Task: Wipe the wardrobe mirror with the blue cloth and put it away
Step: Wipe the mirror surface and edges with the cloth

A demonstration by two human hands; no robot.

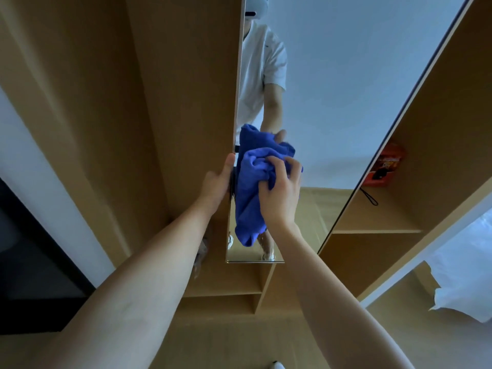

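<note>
The right hand point(281, 193) clutches the bunched blue cloth point(250, 187) against the mirror point(332, 102) near its left edge, which the left hand point(217, 182) grips.

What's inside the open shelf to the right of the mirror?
An orange packet leans against the shelf's back, with a black cord lying below it. The mirror edge covers the packet's left part.

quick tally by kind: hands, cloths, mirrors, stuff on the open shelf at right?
Hands: 2, left hand and right hand
Cloths: 1, blue cloth
Mirrors: 1, wardrobe mirror
Shelf items: 1, orange package
Total: 5
</note>
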